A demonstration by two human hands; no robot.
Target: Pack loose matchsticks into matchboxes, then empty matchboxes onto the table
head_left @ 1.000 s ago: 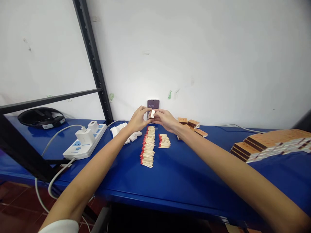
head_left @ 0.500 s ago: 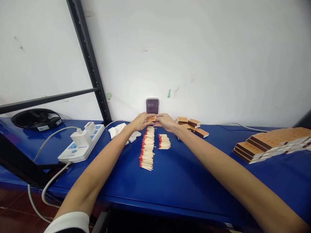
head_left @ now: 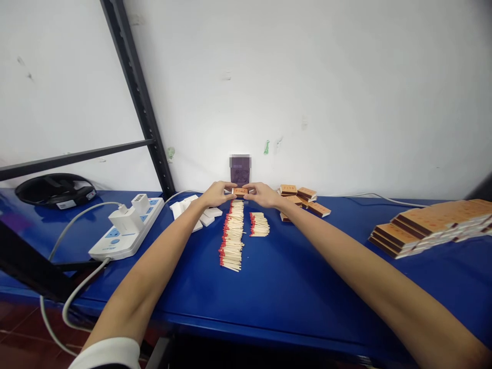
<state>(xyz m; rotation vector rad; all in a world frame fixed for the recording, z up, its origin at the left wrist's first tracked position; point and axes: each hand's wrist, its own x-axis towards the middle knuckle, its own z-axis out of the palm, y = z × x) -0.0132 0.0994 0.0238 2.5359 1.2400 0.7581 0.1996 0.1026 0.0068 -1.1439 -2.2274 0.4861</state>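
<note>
My left hand (head_left: 216, 194) and my right hand (head_left: 261, 194) pinch a small brown matchbox (head_left: 240, 191) between their fingertips, low over the far side of the blue table (head_left: 292, 287). Just in front of the box a long row of red-tipped matches (head_left: 232, 236) lies on the table, with a shorter bundle of matches (head_left: 260, 224) to its right. White inner trays (head_left: 194, 210) lie beside my left wrist. Several closed brown matchboxes (head_left: 303, 200) are heaped past my right wrist.
A phone (head_left: 240, 170) leans on the wall behind my hands. A white power strip (head_left: 125, 229) with a plugged charger and cables sits at the left, a black round device (head_left: 54, 188) farther left. Flat brown sleeves (head_left: 434, 226) are stacked at the right. A black shelf frame (head_left: 134, 92) crosses the left.
Both hands have lowered the box from in front of the phone to just above the table. A second ago its white side showed; now its brown top faces up.
</note>
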